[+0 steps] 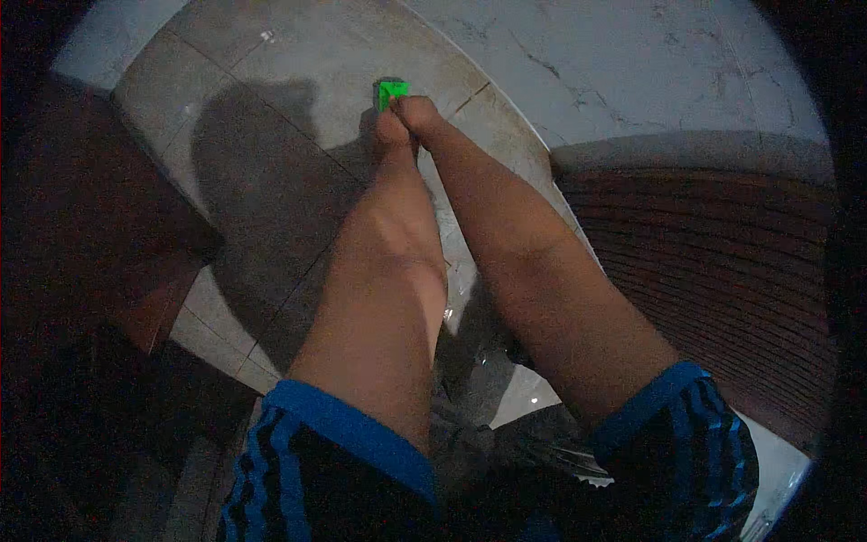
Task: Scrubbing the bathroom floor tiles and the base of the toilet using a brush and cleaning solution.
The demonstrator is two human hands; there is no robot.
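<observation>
Both arms reach far forward over a tiled floor, with striped blue and black sleeves above the elbows. At their far end my left hand (393,129) and my right hand (418,112) meet at a small bright green object (394,92) with a dark grey edge. My fingers appear closed on its near side. The picture is too dim and coarse to tell what kind of object it is, and the fingertips are partly hidden.
Grey floor tiles (271,61) bear a large shadow. A pale marble-patterned surface (609,68) and a dark brown ribbed surface (704,271) lie at the right. Dark reddish-brown furniture or panelling (101,196) stands at the left.
</observation>
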